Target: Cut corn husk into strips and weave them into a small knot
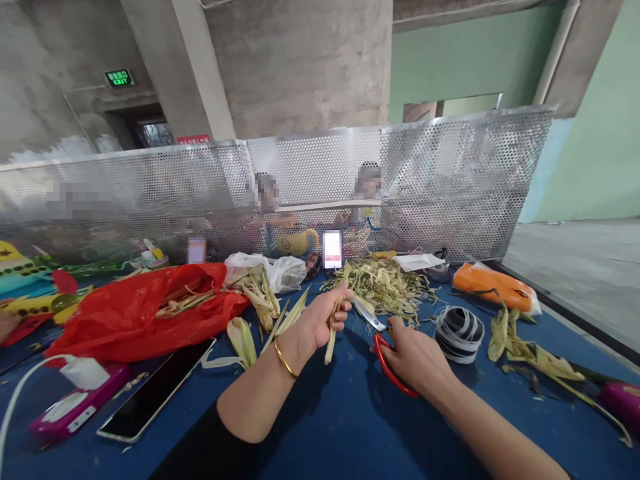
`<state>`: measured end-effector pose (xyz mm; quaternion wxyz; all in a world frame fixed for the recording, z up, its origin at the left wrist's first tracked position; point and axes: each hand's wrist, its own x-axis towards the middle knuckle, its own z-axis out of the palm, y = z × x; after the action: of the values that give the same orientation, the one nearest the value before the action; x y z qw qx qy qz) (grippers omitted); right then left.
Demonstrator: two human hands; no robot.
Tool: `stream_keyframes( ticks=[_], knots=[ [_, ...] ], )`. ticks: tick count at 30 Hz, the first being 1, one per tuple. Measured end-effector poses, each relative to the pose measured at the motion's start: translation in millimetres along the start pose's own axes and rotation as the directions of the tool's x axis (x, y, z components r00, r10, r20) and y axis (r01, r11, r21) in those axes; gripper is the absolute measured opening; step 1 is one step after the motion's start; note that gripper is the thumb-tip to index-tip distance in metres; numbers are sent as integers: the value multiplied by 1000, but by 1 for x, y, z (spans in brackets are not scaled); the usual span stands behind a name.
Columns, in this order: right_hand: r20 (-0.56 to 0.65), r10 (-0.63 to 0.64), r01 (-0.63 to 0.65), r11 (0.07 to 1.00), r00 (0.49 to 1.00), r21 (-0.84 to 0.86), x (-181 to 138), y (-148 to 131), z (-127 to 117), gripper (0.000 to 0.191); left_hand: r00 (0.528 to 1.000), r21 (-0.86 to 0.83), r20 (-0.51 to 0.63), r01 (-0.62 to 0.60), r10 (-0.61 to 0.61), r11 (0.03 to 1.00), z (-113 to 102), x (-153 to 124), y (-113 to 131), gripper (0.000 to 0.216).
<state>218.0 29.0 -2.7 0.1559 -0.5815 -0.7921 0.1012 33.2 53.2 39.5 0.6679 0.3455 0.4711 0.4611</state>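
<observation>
In my left hand (325,313), closed near the middle of the view, is a pale strip of dried corn husk (331,343); its lower end hangs below my fingers. My right hand (417,357) grips red-handled scissors (383,350), their blades pointing up and left toward the husk. Whether the blades touch anything is hard to make out. Behind both hands lies a heap of shredded husk (387,283). A roll of black-and-white ribbon (459,333) sits just right of my right hand. Left of my left wrist, loose husk pieces (243,341) rest on the blue table (330,427).
A red plastic bag (130,310) holding husks, a tablet (160,390) and a purple power strip (80,403) occupy the left side. An orange packet (495,287) and dried husks (535,357) lie right. A perforated metal screen (320,167) stands behind, with people beyond it.
</observation>
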Motion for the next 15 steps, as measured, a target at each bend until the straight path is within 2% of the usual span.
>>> stream_keyframes(
  ticks=[2, 5, 7, 9, 10, 12, 14, 15],
  knots=[
    [67, -63, 77, 968, 996, -239, -2, 2, -1, 21, 996, -129, 69, 57, -49, 990, -2, -11, 4, 22],
    [150, -143, 187, 924, 978, -335, -5, 2, -5, 16, 996, -194, 45, 83, -76, 978, -7, -29, -2, 18],
    [115, -214, 241, 905, 970, -350, -7, 0, -8, 17, 995, -207, -8, 97, -101, 974, -11, -40, -13, 16],
    [-13, -353, 330, 886, 935, -325, -9, -3, -10, 18, 991, -225, -35, 122, -133, 967, -14, -47, -25, 15],
    [-92, -444, 400, 865, 891, -302, -10, -6, -10, 20, 988, -248, -31, 141, -154, 958, -15, -49, -31, 16],
    [-211, -617, 562, 782, 758, -268, -13, -11, -7, 26, 981, -314, 4, 183, -192, 932, -16, -51, -43, 16],
    [-233, -741, 685, 671, 629, -284, -17, -17, -2, 28, 974, -361, 70, 228, -218, 904, -16, -50, -52, 14],
    [-217, -782, 724, 623, 584, -295, -19, -20, 1, 26, 969, -364, 102, 246, -225, 898, -15, -49, -55, 13]
  ],
)
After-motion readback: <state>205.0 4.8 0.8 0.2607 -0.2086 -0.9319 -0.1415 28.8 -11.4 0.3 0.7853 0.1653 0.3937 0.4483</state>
